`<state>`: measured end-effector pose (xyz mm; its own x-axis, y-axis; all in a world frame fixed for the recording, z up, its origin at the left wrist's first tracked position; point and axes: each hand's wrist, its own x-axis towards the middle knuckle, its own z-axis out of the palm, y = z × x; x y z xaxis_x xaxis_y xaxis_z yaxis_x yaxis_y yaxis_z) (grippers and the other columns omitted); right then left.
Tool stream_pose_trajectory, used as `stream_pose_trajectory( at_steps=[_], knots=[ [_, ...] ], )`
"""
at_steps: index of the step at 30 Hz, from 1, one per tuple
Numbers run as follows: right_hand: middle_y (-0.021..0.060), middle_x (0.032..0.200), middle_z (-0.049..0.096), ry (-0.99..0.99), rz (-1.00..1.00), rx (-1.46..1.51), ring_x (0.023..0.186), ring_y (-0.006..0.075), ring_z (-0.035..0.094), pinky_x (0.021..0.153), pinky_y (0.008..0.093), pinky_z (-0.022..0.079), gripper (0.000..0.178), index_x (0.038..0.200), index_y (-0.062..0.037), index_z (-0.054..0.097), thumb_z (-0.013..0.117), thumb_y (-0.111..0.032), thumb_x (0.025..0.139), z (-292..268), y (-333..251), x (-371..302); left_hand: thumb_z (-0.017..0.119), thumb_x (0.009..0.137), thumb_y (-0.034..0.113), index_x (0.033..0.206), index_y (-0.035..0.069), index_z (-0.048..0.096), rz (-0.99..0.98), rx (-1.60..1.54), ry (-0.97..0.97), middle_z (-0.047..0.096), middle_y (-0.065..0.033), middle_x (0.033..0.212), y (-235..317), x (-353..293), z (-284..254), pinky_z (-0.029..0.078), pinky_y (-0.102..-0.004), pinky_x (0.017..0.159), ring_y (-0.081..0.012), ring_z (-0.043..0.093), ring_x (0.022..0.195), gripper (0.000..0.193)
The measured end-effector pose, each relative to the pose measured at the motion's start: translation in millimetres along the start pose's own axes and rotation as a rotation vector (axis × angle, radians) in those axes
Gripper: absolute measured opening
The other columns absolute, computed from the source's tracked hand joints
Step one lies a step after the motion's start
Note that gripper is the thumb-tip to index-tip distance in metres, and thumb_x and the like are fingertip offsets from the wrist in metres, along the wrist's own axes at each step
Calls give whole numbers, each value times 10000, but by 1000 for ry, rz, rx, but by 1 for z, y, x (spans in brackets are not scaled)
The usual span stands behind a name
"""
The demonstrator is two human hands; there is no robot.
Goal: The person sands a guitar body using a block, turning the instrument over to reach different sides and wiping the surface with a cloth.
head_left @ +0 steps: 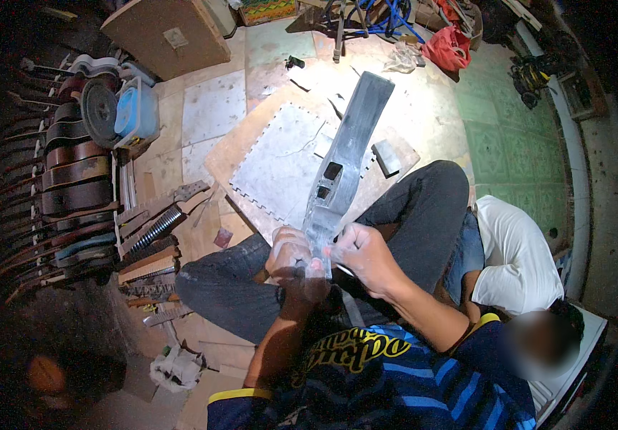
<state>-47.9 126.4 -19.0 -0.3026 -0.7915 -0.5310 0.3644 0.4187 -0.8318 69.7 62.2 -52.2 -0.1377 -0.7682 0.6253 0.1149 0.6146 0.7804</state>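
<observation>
A long dark grey, dusty board (358, 132), narrow like an unfinished instrument body, slants from my lap up and away to the right. Two rectangular cut-outs pierce its middle. My left hand (289, 254) is closed round the near end on its left side. On the other side my right hand (363, 252) has its fingers curled and pinched close to the board's edge; whatever they hold is too small to make out. Pale dust coats both hands.
Beneath the board lies a white foam mat (273, 158) on a larger panel. A grey block (388, 156) rests right of the board. Guitar bodies (76, 172) line the left; a person in a white shirt (517, 251) sits close on my right. A red bag (447, 49) lies farther off.
</observation>
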Motion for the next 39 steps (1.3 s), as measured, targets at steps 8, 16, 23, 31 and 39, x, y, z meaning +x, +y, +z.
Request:
stream_pose_trajectory(
  at_steps=[8, 16, 23, 31, 39],
  knots=[
    [33, 788, 614, -91, 138, 224, 713, 71, 563, 639, 239, 467, 273, 703, -68, 541, 774, -105, 839, -3, 6, 2, 703, 821, 336, 644, 45, 451, -10, -5, 0, 514, -98, 654, -4, 2, 1, 461, -335, 608, -223, 529, 620, 424],
    [30, 716, 578, 41, -130, 168, 689, 79, 506, 643, 266, 441, 293, 740, -34, 565, 787, -193, 845, 14, 22, 7, 709, 818, 333, 646, 44, 454, -87, -43, 10, 513, -98, 654, -12, 11, -3, 464, -337, 612, -222, 529, 621, 422],
    [-21, 750, 534, 27, -315, 142, 708, 54, 476, 643, 235, 415, 281, 753, -62, 497, 697, -158, 925, 35, 16, 7, 702, 808, 313, 653, 37, 460, -186, -154, 55, 517, -98, 669, -21, 27, -3, 488, -355, 641, -218, 528, 644, 398],
    [-20, 738, 536, 141, -439, 75, 709, 62, 472, 640, 233, 427, 247, 759, -46, 527, 718, -119, 898, 43, 23, 20, 635, 830, 307, 638, 38, 414, -237, -159, 116, 484, -97, 679, -21, 30, -1, 488, -372, 686, -218, 512, 670, 397],
    [10, 711, 580, 185, -365, 140, 678, 86, 507, 643, 275, 449, 313, 763, -48, 570, 790, -255, 847, 55, 18, 8, 564, 760, 300, 632, 18, 406, -288, -44, 123, 462, -101, 676, -18, 25, -3, 435, -351, 679, -226, 497, 671, 347]
  ],
)
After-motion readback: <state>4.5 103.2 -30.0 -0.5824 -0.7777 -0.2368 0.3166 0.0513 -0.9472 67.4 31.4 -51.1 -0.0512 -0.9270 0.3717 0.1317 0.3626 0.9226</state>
